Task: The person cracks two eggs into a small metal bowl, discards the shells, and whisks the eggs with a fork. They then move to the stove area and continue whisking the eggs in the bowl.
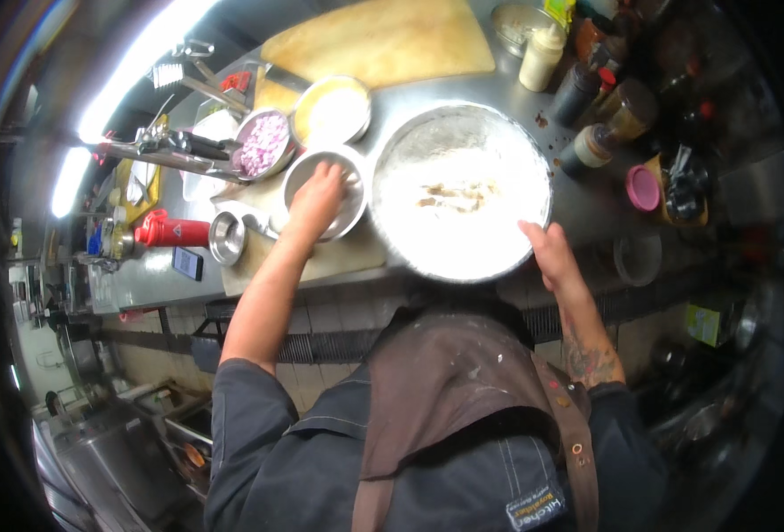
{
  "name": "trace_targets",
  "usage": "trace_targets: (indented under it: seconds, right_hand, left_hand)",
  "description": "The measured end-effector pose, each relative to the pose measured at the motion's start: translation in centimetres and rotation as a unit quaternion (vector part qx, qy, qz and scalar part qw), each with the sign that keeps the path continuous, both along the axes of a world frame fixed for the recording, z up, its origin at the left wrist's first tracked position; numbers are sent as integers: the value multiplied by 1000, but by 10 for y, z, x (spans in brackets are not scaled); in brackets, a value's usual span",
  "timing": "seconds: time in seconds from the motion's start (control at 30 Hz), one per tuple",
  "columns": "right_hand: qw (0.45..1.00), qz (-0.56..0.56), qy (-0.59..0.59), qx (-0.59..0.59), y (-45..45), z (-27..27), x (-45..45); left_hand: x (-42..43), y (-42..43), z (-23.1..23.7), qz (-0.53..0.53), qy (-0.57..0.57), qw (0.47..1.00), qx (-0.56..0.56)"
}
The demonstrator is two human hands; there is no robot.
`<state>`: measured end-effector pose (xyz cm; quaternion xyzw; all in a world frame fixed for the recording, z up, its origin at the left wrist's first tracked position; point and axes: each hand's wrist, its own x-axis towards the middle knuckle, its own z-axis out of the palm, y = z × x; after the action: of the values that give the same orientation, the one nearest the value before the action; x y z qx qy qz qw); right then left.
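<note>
A large round metal bowl [392, 166] stands before me, its inside mostly washed out by glare. White powder-like stuff fills it, and a few floury brownish strips [457, 197] lie in the middle. My right hand [550, 251] grips the near right rim of this bowl, thumb over the edge. My left hand [319, 199] reaches down into a smaller metal bowl [359, 211] on the left. Its fingertips are partly hidden, so I cannot tell whether they hold anything. Behind it stand a metal bowl of chopped red onion [264, 143] and a bowl [332, 112] with pale, overexposed contents.
A yellowed cutting board [379, 43] lies at the back. Squeeze bottles [541, 58] and dark sauce bottles [576, 94] line the right. To the left are a red bottle [172, 229], a phone [187, 263], a small metal bowl [227, 237] and a knife [252, 216].
</note>
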<state>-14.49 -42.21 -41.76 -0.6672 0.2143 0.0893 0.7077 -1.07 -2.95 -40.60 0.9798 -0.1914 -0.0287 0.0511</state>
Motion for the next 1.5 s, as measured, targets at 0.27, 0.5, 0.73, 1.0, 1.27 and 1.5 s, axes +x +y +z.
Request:
trace_targets:
  seconds: [0.27, 0.5, 0.73, 1.0, 1.27, 1.5]
  right_hand:
    - [999, -6, 15, 39, 1, 3, 2]
    - [999, 3, -8, 37, 3, 11, 1]
    - [1000, -18, 6, 19, 6, 11, 0]
    - [999, 10, 37, 36, 0, 5, 4]
    - [999, 35, 24, 8, -4, -6, 2]
    - [997, 54, 35, -31, -11, -22, 4]
  left_hand:
    - [5, -16, -8, 3, 10, 993, 121]
    - [-1, -5, 5, 45, 43, 997, 43]
    - [-2, 42, 12, 183, 69, 962, -188]
    - [-9, 59, 19, 268, 117, 908, -301]
    - [-7, 47, 57, 190, 110, 875, -432]
    - [-25, -25, 160, 139, 188, 834, -500]
